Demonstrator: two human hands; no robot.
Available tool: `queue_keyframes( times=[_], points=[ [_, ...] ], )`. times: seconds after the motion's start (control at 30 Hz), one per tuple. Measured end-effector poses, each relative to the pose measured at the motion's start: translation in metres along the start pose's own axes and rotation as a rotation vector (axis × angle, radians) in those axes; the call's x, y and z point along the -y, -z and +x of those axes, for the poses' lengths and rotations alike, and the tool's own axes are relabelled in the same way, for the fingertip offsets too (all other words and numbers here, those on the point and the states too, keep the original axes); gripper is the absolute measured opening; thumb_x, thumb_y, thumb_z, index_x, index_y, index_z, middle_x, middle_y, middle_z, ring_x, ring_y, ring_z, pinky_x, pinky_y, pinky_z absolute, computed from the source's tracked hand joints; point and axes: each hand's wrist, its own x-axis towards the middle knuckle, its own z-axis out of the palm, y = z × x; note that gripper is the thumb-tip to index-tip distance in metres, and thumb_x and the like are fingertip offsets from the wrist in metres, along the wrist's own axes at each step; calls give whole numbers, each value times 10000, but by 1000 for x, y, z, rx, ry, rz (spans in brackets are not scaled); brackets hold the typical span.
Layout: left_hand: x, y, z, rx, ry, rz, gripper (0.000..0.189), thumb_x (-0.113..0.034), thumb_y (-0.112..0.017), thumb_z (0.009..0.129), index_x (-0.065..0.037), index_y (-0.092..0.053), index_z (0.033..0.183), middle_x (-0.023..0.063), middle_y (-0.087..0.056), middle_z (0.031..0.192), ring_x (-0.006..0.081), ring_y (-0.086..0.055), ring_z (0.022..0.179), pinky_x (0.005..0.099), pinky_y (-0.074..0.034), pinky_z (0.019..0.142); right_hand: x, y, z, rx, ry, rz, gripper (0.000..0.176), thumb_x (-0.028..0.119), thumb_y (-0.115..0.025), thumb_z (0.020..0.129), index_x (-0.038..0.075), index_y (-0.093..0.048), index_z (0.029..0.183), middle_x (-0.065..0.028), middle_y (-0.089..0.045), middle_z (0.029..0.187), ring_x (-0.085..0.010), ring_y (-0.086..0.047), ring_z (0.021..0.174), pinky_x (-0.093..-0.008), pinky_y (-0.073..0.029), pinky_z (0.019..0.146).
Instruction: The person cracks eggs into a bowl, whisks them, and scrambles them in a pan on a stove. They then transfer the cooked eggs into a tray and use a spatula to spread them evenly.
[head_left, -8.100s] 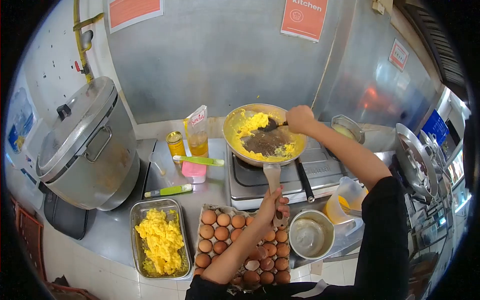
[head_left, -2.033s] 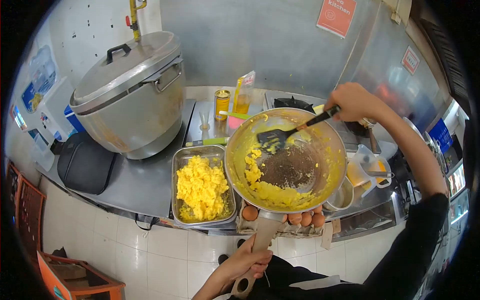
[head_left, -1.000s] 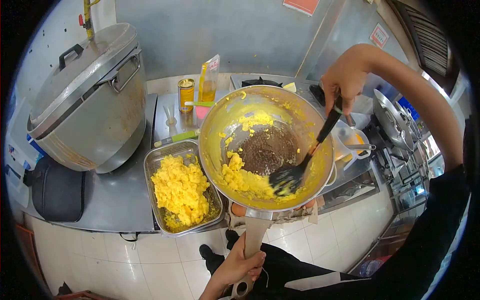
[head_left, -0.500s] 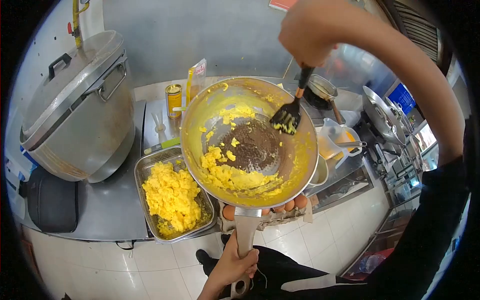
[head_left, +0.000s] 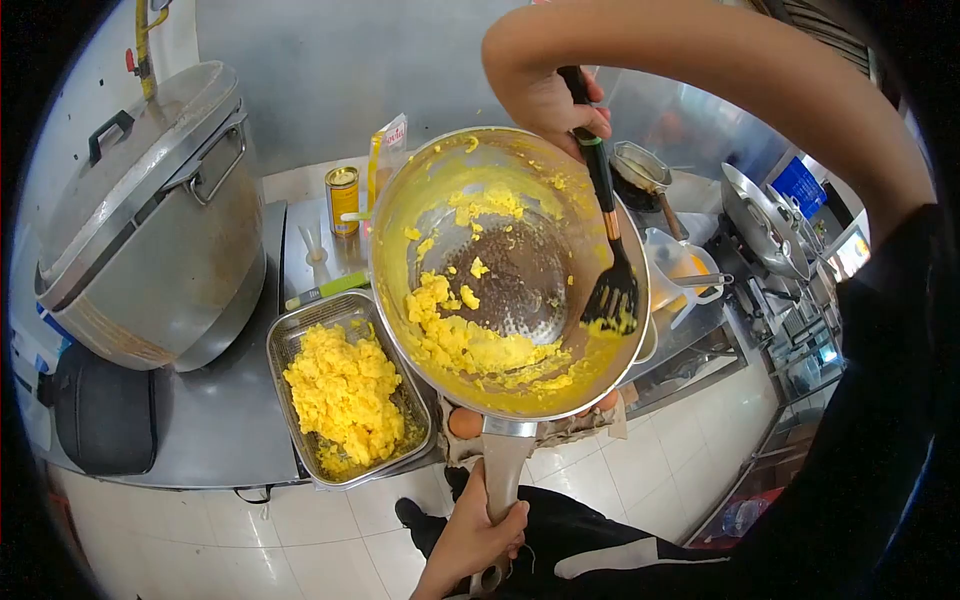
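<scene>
My left hand (head_left: 487, 532) is wrapped round the handle of a large frying pan (head_left: 400, 190), which is tilted toward me. Scrambled egg (head_left: 470, 345) clings to the pan's lower left side, with bits smeared up the walls. From above, my right hand (head_left: 570, 112) grips the black handle of a slotted spatula (head_left: 612, 290). Its head touches the pan's right inner wall, with egg along its tip. Left of the pan, a metal tray (head_left: 285, 345) holds a heap of scrambled egg (head_left: 345, 395).
A carton of brown eggs (head_left: 465, 423) sits partly under the pan. Behind stand a yellow can (head_left: 342, 200) and a bag (head_left: 385, 155). A big lidded pot (head_left: 165, 230) is at left. At right are a plastic jug (head_left: 680, 265), a small pan (head_left: 640, 170) and woks (head_left: 765, 225).
My right hand has come down and left, turning the spatula's head down along the pan's right wall. The pan has shifted slightly right; my left hand keeps its hold.
</scene>
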Motion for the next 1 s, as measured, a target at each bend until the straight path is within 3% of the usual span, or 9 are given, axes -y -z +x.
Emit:
queue_keyframes(
  times=[0.47,0.53,0.67,0.8,1.0],
  points=[
    [-7,7,6,33,44,-27,592,-19,-467,775,-65,-102,1239,38,-423,638,95,-427,454,233,-391,400,-54,-24,88,484,336,180,449,137,-602,705,185,-483,1135,6,-531,623,-60,-451,470,-205,-329,347],
    [-9,5,6,18,72,-39,594,-15,-467,774,-69,-101,1239,37,-419,635,95,-417,446,234,-385,397,-63,-35,101,531,437,215,480,117,-574,747,148,-407,1196,27,-464,614,-32,-388,460,-158,-310,362],
    [-11,2,6,-12,61,-60,596,-12,-469,773,-76,-105,1241,36,-417,629,95,-416,445,233,-380,395,-74,-58,110,470,552,450,479,77,-576,738,69,-406,1185,1,-471,651,-33,-385,465,-146,-297,369],
    [-16,-4,7,-22,59,-48,591,-6,-462,773,-80,-106,1239,35,-409,610,94,-403,432,234,-376,391,-72,-83,102,338,716,511,439,105,-526,766,80,-396,1184,19,-418,611,-21,-332,398,-146,-262,318],
    [-13,-12,7,-32,30,-144,572,6,-452,769,-84,-116,1223,34,-398,591,97,-390,420,241,-373,386,-44,-130,68,76,704,748,370,95,-507,766,94,-466,1134,46,-408,568,-10,-313,389,-146,-247,317]
  ],
)
